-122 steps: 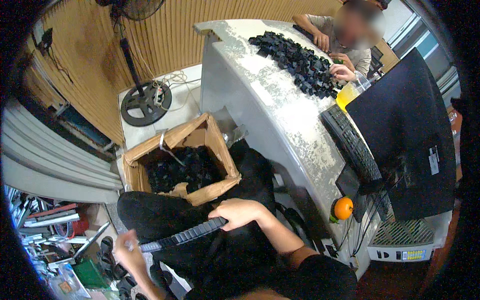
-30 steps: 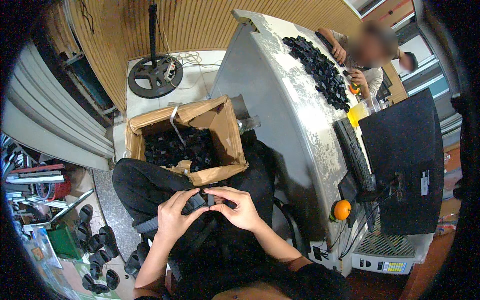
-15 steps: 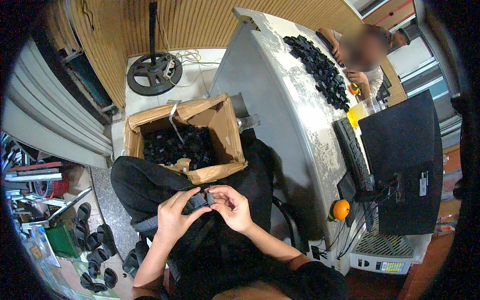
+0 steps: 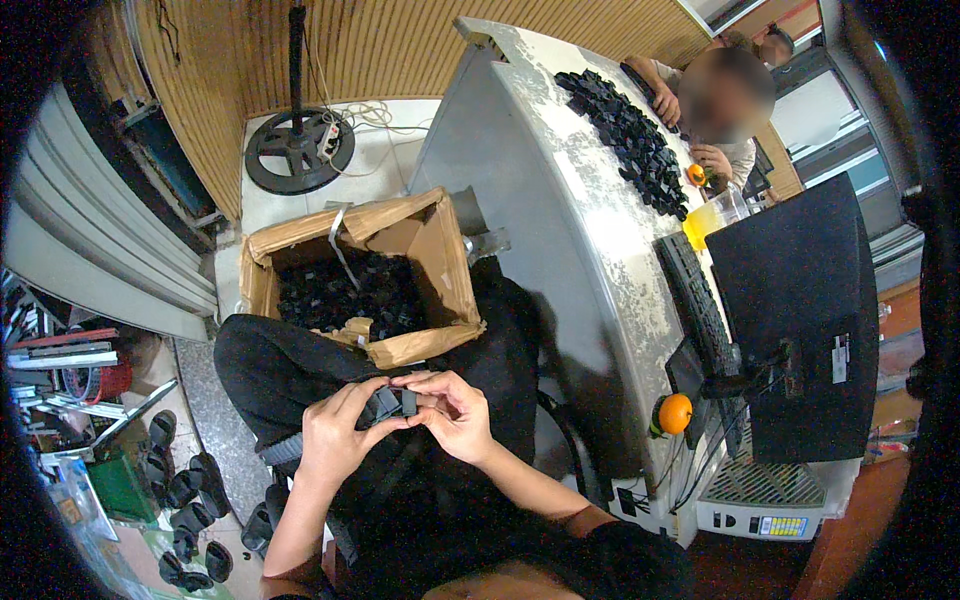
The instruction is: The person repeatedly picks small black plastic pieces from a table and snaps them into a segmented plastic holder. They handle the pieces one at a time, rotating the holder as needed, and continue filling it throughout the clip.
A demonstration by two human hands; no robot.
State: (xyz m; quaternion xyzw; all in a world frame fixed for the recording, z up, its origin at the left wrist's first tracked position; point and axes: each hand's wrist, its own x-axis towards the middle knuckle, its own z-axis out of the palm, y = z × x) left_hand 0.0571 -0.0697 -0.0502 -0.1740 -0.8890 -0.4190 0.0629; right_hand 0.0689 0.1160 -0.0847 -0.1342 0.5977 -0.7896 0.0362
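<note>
Small black part pinched between left hand and right hand, over the lap, just below the box. If grip slackens, part could be dropped to the floor.

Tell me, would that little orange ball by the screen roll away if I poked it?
Probably yes. The orange ball looks round and smooth, so a poke would likely set it rolling. It sits near the edge of the grey table, so it might drop off. The keyboard beside it could stop it on that side.
</note>
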